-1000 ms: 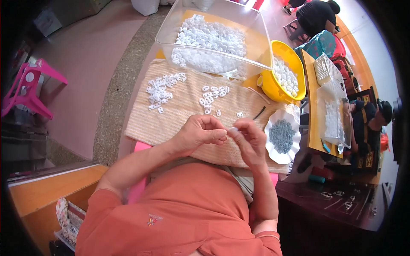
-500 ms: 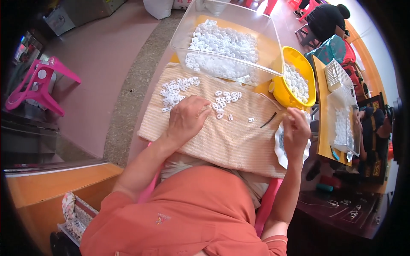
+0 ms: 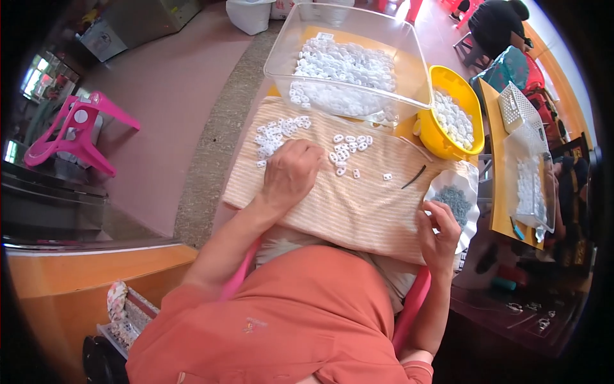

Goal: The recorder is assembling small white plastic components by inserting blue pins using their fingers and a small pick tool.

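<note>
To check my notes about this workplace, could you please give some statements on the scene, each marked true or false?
1. The yellow basin is right of the clear bin. True.
2. Both hands are inside the basin. False: the right hand is by the white bowl, the left hand by a heap of white pieces.
3. A dark strip lies on the peach cloth. True.
4. The bowl holds bright red pieces. False: it holds greyish pieces.

Informal, home-like workroom: clear bin (image 3: 409,109) of small white pieces (image 3: 345,67), pink plastic stool (image 3: 83,147), long side table (image 3: 499,192).
</note>
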{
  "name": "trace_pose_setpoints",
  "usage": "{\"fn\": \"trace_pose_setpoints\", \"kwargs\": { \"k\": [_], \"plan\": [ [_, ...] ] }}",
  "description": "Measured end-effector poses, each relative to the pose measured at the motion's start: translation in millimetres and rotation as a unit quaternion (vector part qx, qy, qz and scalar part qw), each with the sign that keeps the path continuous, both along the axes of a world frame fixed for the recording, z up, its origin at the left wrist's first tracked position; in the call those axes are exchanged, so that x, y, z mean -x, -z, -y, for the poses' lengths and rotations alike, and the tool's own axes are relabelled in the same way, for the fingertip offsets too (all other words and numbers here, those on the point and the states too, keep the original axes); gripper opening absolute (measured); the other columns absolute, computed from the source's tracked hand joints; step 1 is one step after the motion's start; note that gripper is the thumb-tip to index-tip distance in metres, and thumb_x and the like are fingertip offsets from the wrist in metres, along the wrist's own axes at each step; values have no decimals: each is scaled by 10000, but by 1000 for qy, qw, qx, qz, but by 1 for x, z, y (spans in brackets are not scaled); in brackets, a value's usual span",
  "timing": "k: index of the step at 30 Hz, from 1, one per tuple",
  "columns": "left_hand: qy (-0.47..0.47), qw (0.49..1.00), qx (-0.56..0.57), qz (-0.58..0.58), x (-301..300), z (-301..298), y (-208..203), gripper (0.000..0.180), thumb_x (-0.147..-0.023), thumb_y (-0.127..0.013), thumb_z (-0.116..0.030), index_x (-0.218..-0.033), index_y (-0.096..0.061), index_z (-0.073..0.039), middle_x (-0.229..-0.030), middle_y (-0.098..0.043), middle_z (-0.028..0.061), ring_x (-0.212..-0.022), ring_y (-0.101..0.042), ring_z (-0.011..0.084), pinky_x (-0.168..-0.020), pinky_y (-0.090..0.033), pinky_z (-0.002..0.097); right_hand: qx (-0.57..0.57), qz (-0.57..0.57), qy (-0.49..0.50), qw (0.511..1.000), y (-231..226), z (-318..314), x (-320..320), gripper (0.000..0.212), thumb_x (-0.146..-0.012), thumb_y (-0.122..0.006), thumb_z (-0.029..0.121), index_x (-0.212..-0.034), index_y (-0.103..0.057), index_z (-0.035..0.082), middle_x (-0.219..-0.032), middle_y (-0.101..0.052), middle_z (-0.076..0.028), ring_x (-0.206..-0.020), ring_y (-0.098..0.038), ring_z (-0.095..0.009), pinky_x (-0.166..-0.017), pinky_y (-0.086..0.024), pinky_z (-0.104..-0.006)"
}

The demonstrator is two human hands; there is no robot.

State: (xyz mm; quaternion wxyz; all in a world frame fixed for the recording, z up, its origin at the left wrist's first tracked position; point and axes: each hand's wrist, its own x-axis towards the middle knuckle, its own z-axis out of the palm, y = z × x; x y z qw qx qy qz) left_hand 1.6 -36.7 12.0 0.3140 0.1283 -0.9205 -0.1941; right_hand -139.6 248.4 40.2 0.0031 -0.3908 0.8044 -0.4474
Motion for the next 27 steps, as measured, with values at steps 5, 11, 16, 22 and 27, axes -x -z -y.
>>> {"fn": "trace_pose_setpoints", "kwargs": {
  "k": [5,11,16,22,27],
  "plan": [
    [-117,991,64,30,-7,20,-8,119,-769,-680,-117,-866,-639,-63,-877,-604,86,-865,-585,273,-751,-495,387,14,33,-8,999,0,-7,0,171,-841,-628,-34,-1012,-631,-33,-979,-622,-81,-706,-557,-91,-619,-462,-209],
    [-150,981,61,103,-14,30,-11,143,-778,-694,-166,-860,-667,-52,-925,-603,94,-905,-570,272,-786,-483,384,37,53,-8,998,-6,-7,-1,176,-829,-639,-38,-1004,-647,-22,-945,-632,-98,-697,-588,-110,-605,-483,-225],
    [-126,979,70,141,-26,36,-15,131,-782,-692,-168,-830,-678,-48,-919,-608,103,-927,-556,275,-815,-468,392,39,87,-22,995,0,-20,4,160,-864,-607,-40,-1023,-629,-47,-996,-606,-52,-727,-528,-65,-637,-435,-191],
    [-102,982,79,134,-34,34,-13,114,-787,-667,-142,-810,-677,-30,-903,-613,107,-931,-547,275,-826,-463,392,51,112,-4,992,8,-29,4,147,-871,-605,-47,-1016,-629,-46,-992,-598,-56,-702,-528,-54,-609,-432,-181],
    [-81,988,73,109,-32,36,-5,107,-797,-630,-113,-809,-670,-14,-876,-614,108,-904,-559,277,-807,-472,390,54,111,-15,992,12,-26,4,143,-878,-614,-29,-1019,-631,-45,-1000,-599,-61,-697,-541,-56,-609,-446,-179]
  ]
}}
